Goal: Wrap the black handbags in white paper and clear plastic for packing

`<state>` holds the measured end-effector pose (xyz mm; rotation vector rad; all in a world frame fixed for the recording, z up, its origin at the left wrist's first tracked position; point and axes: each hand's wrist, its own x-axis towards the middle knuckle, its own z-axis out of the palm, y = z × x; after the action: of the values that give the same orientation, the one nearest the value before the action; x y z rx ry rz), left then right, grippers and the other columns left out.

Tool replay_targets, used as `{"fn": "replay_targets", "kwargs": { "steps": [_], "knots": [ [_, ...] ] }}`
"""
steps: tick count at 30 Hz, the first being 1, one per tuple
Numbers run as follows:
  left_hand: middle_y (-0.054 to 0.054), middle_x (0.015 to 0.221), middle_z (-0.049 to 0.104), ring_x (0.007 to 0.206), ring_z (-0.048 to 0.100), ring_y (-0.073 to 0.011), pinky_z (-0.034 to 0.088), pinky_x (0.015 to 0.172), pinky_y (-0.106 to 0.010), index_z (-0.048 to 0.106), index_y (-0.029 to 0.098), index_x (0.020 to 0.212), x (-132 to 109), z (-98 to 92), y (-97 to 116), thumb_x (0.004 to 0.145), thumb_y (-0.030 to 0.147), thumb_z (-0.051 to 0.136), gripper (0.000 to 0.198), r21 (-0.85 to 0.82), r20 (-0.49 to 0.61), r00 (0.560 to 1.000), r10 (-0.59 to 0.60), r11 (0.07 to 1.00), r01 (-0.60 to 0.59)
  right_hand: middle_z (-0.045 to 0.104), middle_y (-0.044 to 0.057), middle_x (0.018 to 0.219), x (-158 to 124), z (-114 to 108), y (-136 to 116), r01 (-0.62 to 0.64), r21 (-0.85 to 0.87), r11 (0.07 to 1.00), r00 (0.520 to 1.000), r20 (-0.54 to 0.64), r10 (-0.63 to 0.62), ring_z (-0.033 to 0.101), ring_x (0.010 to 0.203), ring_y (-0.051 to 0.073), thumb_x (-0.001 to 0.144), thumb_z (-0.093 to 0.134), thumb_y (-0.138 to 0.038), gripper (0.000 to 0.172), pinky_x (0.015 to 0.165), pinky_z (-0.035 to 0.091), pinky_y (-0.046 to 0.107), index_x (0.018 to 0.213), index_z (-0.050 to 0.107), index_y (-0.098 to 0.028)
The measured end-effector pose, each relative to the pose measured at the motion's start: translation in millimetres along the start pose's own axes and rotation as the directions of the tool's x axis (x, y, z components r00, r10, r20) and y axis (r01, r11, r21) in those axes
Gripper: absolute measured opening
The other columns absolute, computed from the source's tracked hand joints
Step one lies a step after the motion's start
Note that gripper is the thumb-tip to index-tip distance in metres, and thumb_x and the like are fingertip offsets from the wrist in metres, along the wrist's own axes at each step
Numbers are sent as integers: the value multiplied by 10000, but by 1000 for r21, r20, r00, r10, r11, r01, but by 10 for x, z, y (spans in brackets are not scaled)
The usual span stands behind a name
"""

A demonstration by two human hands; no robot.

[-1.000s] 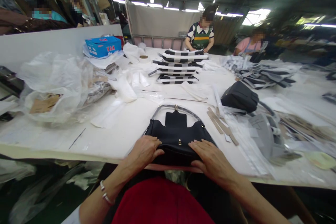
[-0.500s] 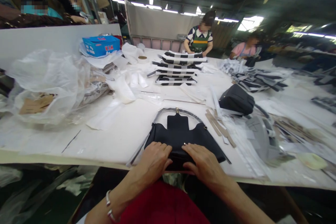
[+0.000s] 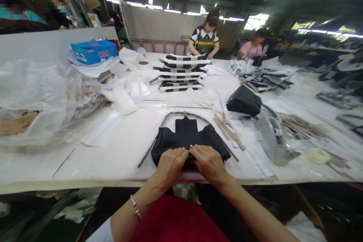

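Note:
A black handbag (image 3: 184, 136) lies open-flapped on the white table (image 3: 119, 147) just in front of me, its wrapped handle arching away from me. My left hand (image 3: 170, 164) and my right hand (image 3: 208, 162) lie side by side on the bag's near edge, fingertips meeting at its small metal clasp. Both hands press on the bag with fingers curled down over it.
A second black bag (image 3: 244, 101) lies to the right among paper strips and plastic sleeves. Striped bags (image 3: 181, 72) are stacked mid-table, and crumpled clear plastic (image 3: 36, 94) and a blue box (image 3: 93, 51) are at left. Two people (image 3: 204, 39) work at the far side.
My hands have slid inward along the bag's near edge until they meet at the clasp. The view has shifted a little, so the bag sits higher and more central.

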<state>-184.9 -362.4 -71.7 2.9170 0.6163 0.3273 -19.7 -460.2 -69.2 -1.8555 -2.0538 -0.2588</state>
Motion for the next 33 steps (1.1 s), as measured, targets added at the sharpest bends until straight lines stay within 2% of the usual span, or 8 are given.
{"fn": "replay_targets", "kwargs": {
  "steps": [4,6,8,13,19,22,27,33],
  "knots": [
    [-83,1151,702,960,694,-206,541,793,-329,582,186,1157,-46,17,-39,903,152,596,256,-5,-65,997,30,1000,-30,697,103,1219,-2,-168,192,30,24,999,991,128,-33,655,1117,280,737,794,-238,469,990,491,453,1181,649,-203],
    [-90,1183,691,1006,685,-217,538,826,-338,562,186,1188,-56,-26,-27,861,187,669,344,-15,-70,997,37,999,-38,668,120,1272,-40,-228,285,36,6,999,988,147,-37,621,1179,312,700,826,-275,578,1038,451,517,1237,629,-192],
    [-107,1210,679,1049,672,-238,536,861,-358,547,173,1208,-45,-79,9,815,227,731,437,-14,-50,998,35,999,-36,654,123,1295,-85,-241,342,41,-1,999,989,143,-41,599,1214,314,694,827,-271,615,1057,433,534,1265,616,-187],
    [-145,1237,661,1078,663,-268,538,875,-380,547,143,1212,31,-125,115,787,264,762,491,17,-1,1000,30,999,-30,657,104,1295,-169,-171,341,37,21,999,992,119,-40,606,1211,279,721,791,-192,574,1067,438,507,1268,615,-194],
    [-103,1123,714,959,701,-220,558,789,-346,591,157,1146,63,-16,129,893,165,616,254,30,-21,999,37,999,-36,676,89,1267,-169,-114,322,20,25,999,995,100,-23,626,1184,275,728,769,-157,519,1058,450,504,1229,644,-203],
    [-105,1097,723,950,704,-197,557,764,-316,603,148,1148,1,104,121,934,124,521,230,64,-117,990,78,995,-71,697,74,1232,-175,-74,299,19,19,1000,997,77,-20,644,1155,265,747,736,-124,461,1047,462,484,1194,667,-213],
    [-136,1167,704,1047,683,-207,560,819,-329,594,109,1213,-132,296,106,935,85,457,310,141,-314,935,167,982,-128,728,58,1168,-246,5,209,49,6,999,998,-47,-48,680,1086,222,811,623,-71,361,1012,489,409,1134,699,-213],
    [-132,1160,712,1033,692,-216,563,832,-329,610,110,1216,-163,357,73,917,53,436,351,183,-364,907,212,971,-154,756,65,1081,-295,65,120,88,-37,995,977,-190,-93,705,1016,183,864,503,-40,326,980,504,361,1066,716,-182]
  ]
}}
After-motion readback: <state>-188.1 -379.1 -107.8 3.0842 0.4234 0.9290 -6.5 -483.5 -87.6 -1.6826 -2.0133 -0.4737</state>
